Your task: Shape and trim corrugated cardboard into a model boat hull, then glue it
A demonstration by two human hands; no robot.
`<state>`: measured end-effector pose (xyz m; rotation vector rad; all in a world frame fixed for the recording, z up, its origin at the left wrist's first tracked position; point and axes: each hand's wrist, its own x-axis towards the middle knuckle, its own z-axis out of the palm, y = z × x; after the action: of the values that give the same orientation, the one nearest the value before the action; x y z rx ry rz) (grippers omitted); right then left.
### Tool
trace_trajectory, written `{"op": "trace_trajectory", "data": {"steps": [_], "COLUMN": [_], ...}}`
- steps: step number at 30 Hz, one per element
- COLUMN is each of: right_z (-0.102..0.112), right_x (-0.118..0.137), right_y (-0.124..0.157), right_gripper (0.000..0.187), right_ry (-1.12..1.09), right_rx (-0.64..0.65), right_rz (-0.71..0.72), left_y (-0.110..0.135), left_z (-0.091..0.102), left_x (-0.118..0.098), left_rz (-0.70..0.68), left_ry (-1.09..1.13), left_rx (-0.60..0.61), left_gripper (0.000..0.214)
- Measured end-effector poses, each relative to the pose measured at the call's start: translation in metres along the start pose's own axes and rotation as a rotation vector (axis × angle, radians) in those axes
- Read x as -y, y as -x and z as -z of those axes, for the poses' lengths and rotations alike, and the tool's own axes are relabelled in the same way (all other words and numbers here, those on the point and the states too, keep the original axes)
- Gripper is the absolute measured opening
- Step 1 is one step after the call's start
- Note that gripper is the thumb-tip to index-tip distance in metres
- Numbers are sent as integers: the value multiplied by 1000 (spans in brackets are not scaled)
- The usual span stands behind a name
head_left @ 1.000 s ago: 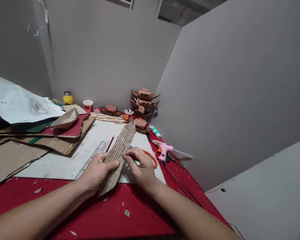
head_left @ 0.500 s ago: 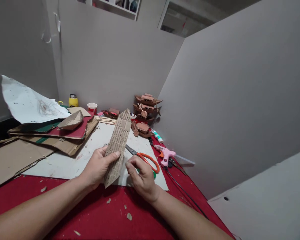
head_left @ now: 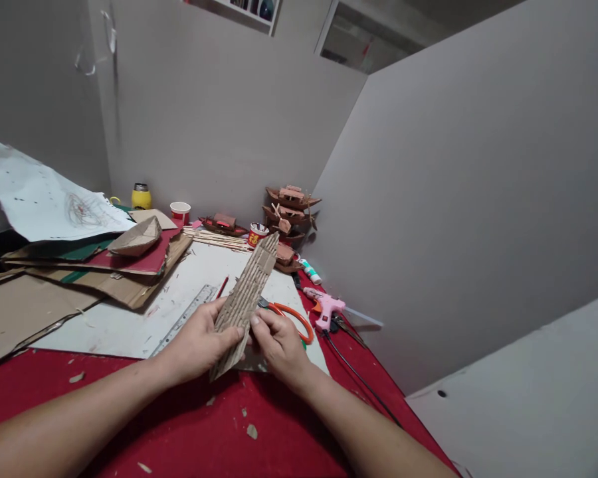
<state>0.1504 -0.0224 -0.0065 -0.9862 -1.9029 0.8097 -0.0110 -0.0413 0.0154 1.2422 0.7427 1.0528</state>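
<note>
A long strip of corrugated cardboard [head_left: 246,289], ridged side up with pointed ends, is tilted over the table. My left hand [head_left: 199,345] is closed around its lower part, thumb across the ridges. At the strip's right edge my right hand [head_left: 282,348] has thumb and forefinger pinched together; whether a loose scrap lies between them is hidden. Just behind the right hand are scissors [head_left: 299,318] with orange handles, partly covered. A metal ruler [head_left: 184,318] and a red pencil [head_left: 222,286] lie left of the strip.
Stacked cardboard sheets [head_left: 144,292] carry a folded cardboard boat [head_left: 137,238] at left. Several brown model boats [head_left: 292,199] are piled at the back, near a paper cup [head_left: 180,212]. A pink glue gun [head_left: 325,307] with a cord lies at right. Scraps dot the red cloth [head_left: 189,438].
My right hand has moved up against the strip's edge. The strip has tilted further right, uncovering the ruler and pencil. The view has shifted slightly.
</note>
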Motion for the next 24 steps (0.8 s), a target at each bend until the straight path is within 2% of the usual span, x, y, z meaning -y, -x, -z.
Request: {"op": "trace_trajectory", "data": {"steps": [3, 7, 10, 16, 21, 24], "right_z": [4, 9, 10, 4, 0, 1], "right_x": [-2, -5, -4, 2, 6, 8], "right_y": [-2, -5, -4, -1, -1, -1], "right_gripper": [33, 31, 32, 18, 25, 23], "right_ry": [43, -28, -65, -81, -118, -124], "right_rx": [-10, -83, -69, -167, -63, 19], "right_rz": [29, 12, -13, 51, -83, -113], "left_y": [1, 3, 3, 0, 1, 2], "left_z": [-1, -5, -6, -2, 0, 0], "left_x": [-1, -5, -8, -3, 2, 4], "left_rz": [19, 15, -4, -10, -54, -93], "left_ry": [-28, -37, -58, -73, -162, -261], "left_rx": [-20, -14, -27, -58, -54, -46], "left_gripper": [32, 32, 29, 24, 19, 15]}}
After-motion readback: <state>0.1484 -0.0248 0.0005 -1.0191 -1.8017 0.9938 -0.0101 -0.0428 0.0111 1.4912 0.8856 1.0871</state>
